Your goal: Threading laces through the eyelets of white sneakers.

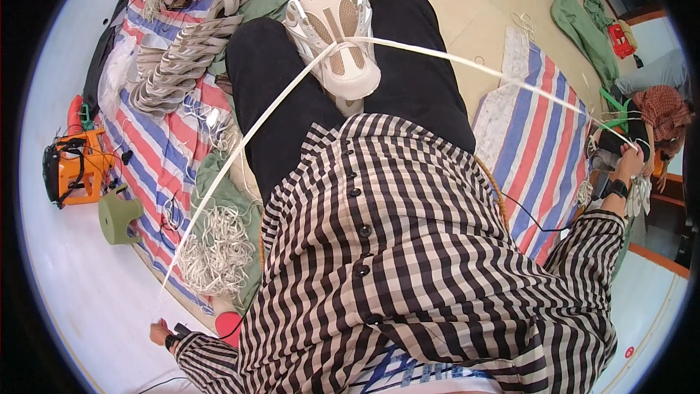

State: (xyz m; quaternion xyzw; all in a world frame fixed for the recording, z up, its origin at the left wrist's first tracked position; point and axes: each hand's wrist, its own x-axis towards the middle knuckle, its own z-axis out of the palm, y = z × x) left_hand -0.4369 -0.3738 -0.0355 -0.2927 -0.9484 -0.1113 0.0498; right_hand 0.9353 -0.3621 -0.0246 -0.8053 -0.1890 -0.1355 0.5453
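Note:
A beige and white shoe upper point(351, 66) is propped between my knees, toe end toward me. One long white shoelace point(251, 135) passes through its front eyelets, and both halves stretch out wide and taut. Far out at the lower left, my left hand point(160, 332) is closed around one end of the lace. Away at the right, my right hand point(633, 159) pinches the other end, with the fingers pressed together. Neither hand touches the shoe upper.
To the left, striped sheeting point(157, 193) carries a row of beige shoe uppers point(179, 66) and a heap of white laces point(217, 252). A green stool point(120, 217) and an orange stool point(91, 171) stand beyond. Another person point(660, 113) sits close behind my right hand.

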